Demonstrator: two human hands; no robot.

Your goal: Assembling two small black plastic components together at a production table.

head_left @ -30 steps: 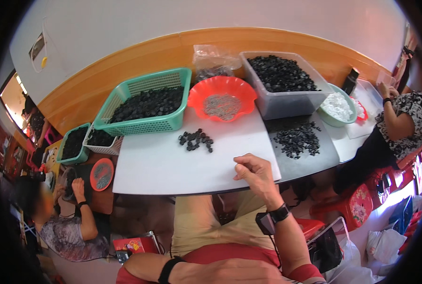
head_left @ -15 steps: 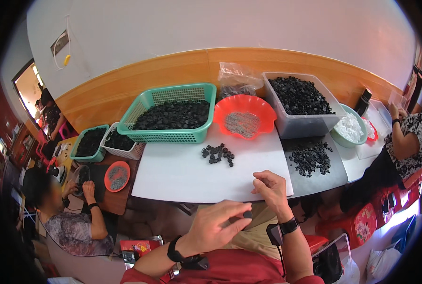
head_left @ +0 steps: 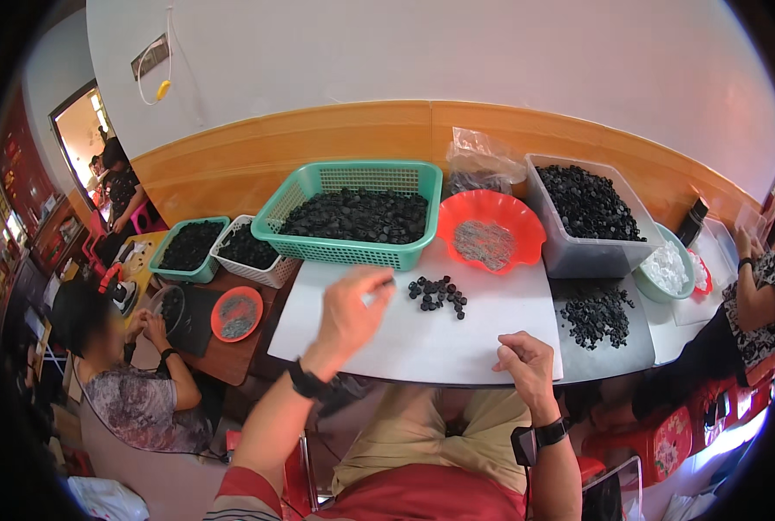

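While one co-worker (head_left: 140,399) sits at a brown table (head_left: 231,358) on the far left, a small green basket (head_left: 179,273) full of black bits stands on that table. Near it are an orange-red plate (head_left: 253,328) of grey bits and a white basket (head_left: 270,276) with more black bits. Next comes a big green basket (head_left: 335,253), with lots of black bits inside. Just in front of it, the left hand (head_left: 348,317) is over the white board (head_left: 405,354). Its fingers are close together, with a small black piece (head_left: 389,280) at the tips, a bit blurry. Just right of that hand, a little pile of black pieces (head_left: 428,300) lies on the board. Behind the pile sits a wavy red bowl (head_left: 491,207) of grey bits, with a see-through bag (head_left: 487,156) behind it. The right hand (head_left: 530,365) is over the front right part of the board. Its fingers are curled in with a narrow gap; I cannot tell if they hold anything. Farther right, a clear tub (head_left: 596,260) is full of black bits, and loose black bits (head_left: 596,317) lie in front of it. Then come a pale green bowl (head_left: 661,291) of white things, a dark bottle (head_left: 693,221) and another co-worker (head_left: 761,300).
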